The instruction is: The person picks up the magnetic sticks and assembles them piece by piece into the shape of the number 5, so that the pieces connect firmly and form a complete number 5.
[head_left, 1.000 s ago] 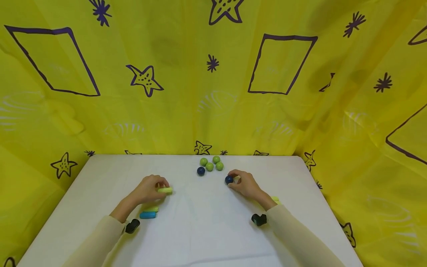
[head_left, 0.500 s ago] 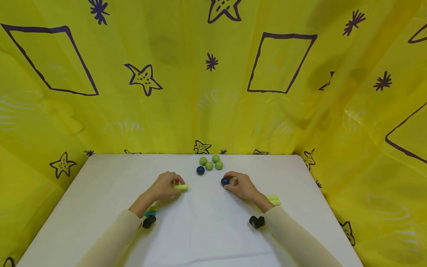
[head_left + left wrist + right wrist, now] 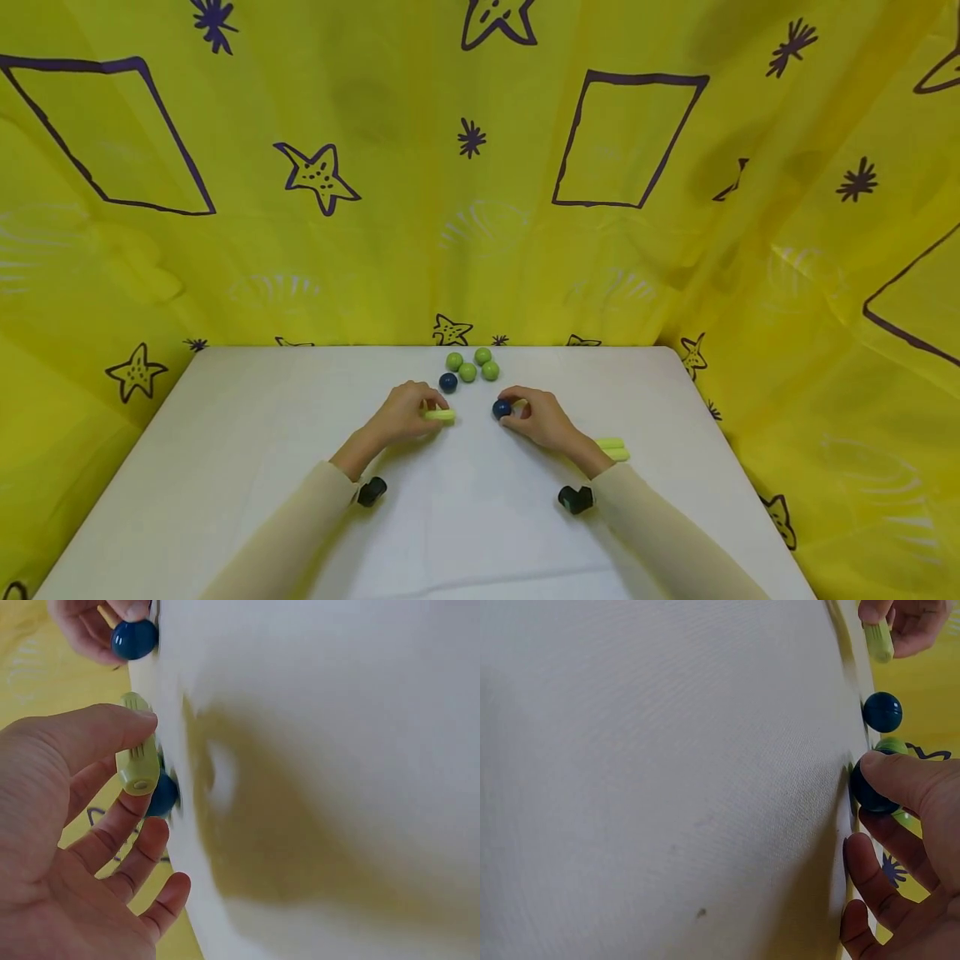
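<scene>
My left hand [image 3: 408,414] pinches a yellow-green ribbed plastic stick [image 3: 440,415] between thumb and fingers, just above the white table. Its blunt end faces the camera in the left wrist view, where the other fingers are spread loosely. Opposite it, my right hand [image 3: 546,419] grips a dark blue ball [image 3: 502,408] with thumb and fingertips, low over the cloth. Stick and ball are apart, with a small gap between them. Part of the ball is covered by my thumb in the right wrist view. Whether anything else sits behind it in the palm, I cannot tell.
Beyond the hands, a second dark blue ball [image 3: 447,382] lies beside several green balls [image 3: 468,372]. Yellow-green sticks [image 3: 611,449] lie by my right wrist. A yellow patterned curtain [image 3: 375,250] surrounds the white table [image 3: 480,525].
My left hand has carried the stick rightward toward the right hand. The right hand has shifted slightly left with the blue ball. My left arm now covers the blue and yellow-green sticks beneath it.
</scene>
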A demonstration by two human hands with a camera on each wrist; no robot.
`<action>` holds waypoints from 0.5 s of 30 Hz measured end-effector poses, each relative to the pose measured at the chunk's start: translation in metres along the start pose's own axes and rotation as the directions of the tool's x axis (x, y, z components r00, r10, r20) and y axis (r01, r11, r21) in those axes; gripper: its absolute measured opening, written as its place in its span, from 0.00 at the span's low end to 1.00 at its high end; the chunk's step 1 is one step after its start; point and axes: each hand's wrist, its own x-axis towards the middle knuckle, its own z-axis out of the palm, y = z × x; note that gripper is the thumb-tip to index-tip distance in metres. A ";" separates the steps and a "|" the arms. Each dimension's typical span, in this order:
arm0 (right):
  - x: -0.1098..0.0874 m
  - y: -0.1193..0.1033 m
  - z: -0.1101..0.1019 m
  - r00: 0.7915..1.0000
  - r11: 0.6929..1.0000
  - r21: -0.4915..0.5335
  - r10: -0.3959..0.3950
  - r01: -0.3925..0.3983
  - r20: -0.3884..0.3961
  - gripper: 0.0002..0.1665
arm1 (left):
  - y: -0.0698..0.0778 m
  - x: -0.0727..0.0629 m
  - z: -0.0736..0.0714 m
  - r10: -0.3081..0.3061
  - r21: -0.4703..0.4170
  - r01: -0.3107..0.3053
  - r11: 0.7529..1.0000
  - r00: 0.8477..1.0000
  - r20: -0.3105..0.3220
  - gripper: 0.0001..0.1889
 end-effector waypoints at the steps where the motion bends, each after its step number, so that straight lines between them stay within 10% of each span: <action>1: 0.000 0.000 0.000 1.000 1.000 0.000 -0.003 0.003 0.000 0.22 | 0.002 0.002 0.002 -0.008 -0.004 0.008 1.000 1.000 0.005 0.09; 15: -0.001 0.003 0.002 1.000 1.000 0.015 -0.019 0.019 -0.002 0.22 | 0.020 0.023 0.028 -0.042 -0.032 0.044 0.999 0.999 0.033 0.09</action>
